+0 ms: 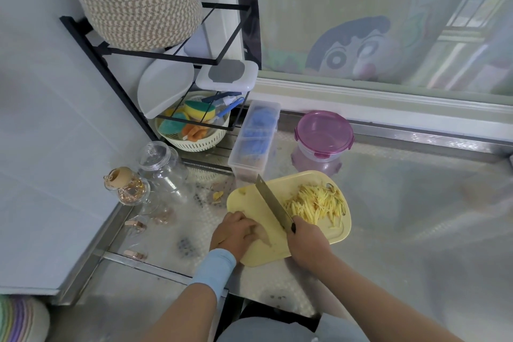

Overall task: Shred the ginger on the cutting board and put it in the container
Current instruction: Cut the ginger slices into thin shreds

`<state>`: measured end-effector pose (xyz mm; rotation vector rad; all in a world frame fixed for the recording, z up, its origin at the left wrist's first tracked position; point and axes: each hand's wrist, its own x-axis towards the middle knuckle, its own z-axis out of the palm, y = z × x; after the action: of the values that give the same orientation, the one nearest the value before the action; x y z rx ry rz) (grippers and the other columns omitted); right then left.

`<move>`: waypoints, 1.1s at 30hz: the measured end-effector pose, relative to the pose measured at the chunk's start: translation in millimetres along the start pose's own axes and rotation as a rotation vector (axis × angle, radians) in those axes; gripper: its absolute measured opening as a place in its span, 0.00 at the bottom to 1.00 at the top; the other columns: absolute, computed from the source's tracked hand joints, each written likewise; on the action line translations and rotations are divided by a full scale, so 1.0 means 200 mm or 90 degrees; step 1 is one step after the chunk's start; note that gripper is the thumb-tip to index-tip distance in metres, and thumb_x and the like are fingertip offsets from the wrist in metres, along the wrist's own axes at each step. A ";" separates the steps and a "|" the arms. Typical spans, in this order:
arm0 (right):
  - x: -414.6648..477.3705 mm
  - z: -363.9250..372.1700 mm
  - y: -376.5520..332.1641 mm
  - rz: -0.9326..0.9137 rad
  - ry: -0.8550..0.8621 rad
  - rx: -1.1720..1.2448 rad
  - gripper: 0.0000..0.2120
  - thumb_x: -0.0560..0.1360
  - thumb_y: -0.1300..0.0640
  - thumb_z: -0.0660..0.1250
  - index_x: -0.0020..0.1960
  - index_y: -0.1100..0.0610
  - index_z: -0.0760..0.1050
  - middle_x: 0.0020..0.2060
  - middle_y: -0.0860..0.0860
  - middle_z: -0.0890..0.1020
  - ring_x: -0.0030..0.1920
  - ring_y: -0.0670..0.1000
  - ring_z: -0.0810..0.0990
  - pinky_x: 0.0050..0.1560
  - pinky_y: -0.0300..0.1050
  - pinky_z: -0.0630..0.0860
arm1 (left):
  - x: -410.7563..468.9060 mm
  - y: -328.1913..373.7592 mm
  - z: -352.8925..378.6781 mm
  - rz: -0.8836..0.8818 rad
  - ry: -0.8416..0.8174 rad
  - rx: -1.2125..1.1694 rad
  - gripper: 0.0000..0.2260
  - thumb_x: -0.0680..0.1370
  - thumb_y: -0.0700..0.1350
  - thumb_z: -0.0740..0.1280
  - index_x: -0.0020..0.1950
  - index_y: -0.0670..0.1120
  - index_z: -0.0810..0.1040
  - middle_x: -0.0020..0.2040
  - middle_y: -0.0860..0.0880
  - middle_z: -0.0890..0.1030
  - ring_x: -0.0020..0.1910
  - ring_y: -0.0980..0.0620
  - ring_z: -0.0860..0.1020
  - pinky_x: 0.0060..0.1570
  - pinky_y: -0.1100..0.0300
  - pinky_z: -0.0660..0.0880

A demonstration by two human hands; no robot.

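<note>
Ginger (262,234) lies on the board (266,254), a pale piece held down by my left grip (233,233), fingers curled over it. Shreds (316,204) are heaped on the board's far right side. My right grip (308,241) is wrapped round the handle of the knife (273,204), its blade between piece and heap. Beyond the board, the pink-lidded container (323,136) stands on the table (416,216).

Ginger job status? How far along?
Done: pile of shreds on the cutting board. In hand: left hand steadies the remaining ginger piece, right hand grips the knife beside it. Left: finish slicing, move shreds into the purple container, none visibly inside.
</note>
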<state>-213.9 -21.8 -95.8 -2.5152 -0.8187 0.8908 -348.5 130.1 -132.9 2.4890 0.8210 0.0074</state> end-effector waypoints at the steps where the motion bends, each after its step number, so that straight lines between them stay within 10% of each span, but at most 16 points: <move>1: 0.00 0.00 0.00 -0.006 0.004 -0.013 0.07 0.81 0.55 0.54 0.50 0.53 0.70 0.40 0.51 0.78 0.39 0.52 0.77 0.37 0.47 0.74 | 0.02 0.01 0.00 -0.004 0.017 -0.003 0.13 0.77 0.51 0.68 0.61 0.51 0.80 0.55 0.51 0.75 0.58 0.50 0.69 0.55 0.63 0.66; 11: 0.01 0.02 0.03 -0.070 0.027 -0.096 0.14 0.83 0.48 0.53 0.61 0.48 0.74 0.42 0.50 0.77 0.42 0.55 0.76 0.39 0.45 0.71 | 0.15 0.06 0.07 0.163 0.040 0.027 0.22 0.75 0.54 0.52 0.50 0.50 0.85 0.53 0.52 0.80 0.56 0.55 0.71 0.52 0.60 0.75; 33: -0.10 0.04 0.03 -0.066 0.020 -0.149 0.14 0.84 0.52 0.51 0.67 0.43 0.66 0.37 0.51 0.76 0.38 0.56 0.76 0.38 0.50 0.75 | 0.15 0.04 0.17 0.325 0.167 -0.010 0.14 0.72 0.46 0.60 0.45 0.44 0.85 0.45 0.46 0.83 0.51 0.51 0.73 0.40 0.60 0.79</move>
<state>-229.6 -36.6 -96.0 -2.6469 -1.0879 0.7577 -314.7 126.1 -163.0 2.6461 0.2556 0.5233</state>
